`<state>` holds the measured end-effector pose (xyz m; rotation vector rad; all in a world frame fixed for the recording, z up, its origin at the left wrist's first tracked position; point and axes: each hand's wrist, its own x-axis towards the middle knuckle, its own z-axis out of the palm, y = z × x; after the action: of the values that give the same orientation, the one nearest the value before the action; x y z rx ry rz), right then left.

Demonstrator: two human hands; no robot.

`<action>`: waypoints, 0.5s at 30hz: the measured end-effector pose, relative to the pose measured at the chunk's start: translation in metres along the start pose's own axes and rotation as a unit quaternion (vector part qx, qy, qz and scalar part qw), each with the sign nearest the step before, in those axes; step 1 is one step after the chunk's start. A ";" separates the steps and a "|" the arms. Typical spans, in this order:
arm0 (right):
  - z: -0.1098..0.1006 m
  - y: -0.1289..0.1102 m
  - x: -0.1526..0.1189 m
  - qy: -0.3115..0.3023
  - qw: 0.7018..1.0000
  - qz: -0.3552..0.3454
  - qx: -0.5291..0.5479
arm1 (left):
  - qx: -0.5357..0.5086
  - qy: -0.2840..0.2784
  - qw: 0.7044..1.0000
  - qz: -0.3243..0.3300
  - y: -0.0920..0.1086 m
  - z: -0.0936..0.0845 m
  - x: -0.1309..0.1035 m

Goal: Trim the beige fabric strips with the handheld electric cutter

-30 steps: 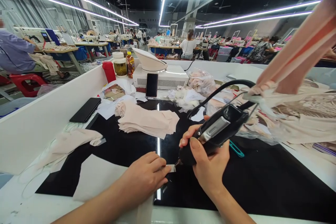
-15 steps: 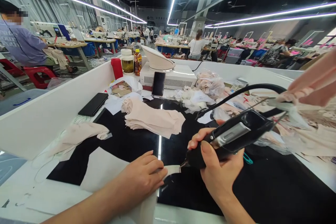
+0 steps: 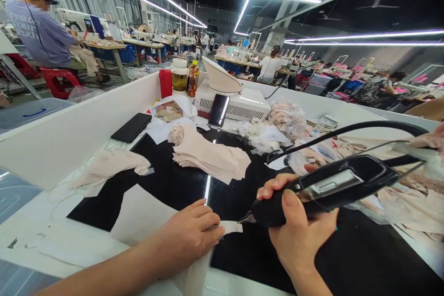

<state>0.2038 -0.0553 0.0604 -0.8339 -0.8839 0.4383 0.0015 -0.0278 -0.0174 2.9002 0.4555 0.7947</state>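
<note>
My right hand point(image 3: 301, 226) is wrapped round a black corded hand tool point(image 3: 333, 189) with a pointed metal tip. It is held at a slant, its tip low and to the left. That tip is at the short end of a pale fabric strip point(image 3: 232, 226); I cannot tell whether they touch. My left hand point(image 3: 194, 231) lies over the strip, fingers together and curled, holding it down on the black work surface point(image 3: 263, 259). More pale cloth point(image 3: 142, 215) spreads out behind and under the left wrist. A stack of beige fabric pieces point(image 3: 211, 155) lies beyond both hands.
At the back stand a white vented box point(image 3: 236, 104), a propped phone point(image 3: 218, 110), a jar point(image 3: 179, 76) and a bottle point(image 3: 193, 78). A black flat case point(image 3: 131, 127) lies left. Bagged fabric crowds the right, under the cable point(image 3: 347, 127). Low white walls point(image 3: 86, 134) edge the table.
The head view has shifted, so the table's things appear further right. The tool's rear end has swung right and lower in view, its tip staying by the strip's end. Both hands keep their hold.
</note>
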 end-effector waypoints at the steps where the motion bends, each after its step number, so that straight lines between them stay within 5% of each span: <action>1: 0.002 0.000 0.000 -0.005 1.000 -0.001 0.005 | -0.001 0.002 1.000 0.000 0.000 0.000 0.000; 15: 0.010 0.007 -0.006 -0.031 0.999 0.026 -0.001 | -0.003 0.016 1.000 -0.005 0.002 -0.001 0.002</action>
<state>0.1917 -0.0507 0.0557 -0.8496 -0.9216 0.5102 0.0034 -0.0288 -0.0157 2.8817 0.4694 0.8419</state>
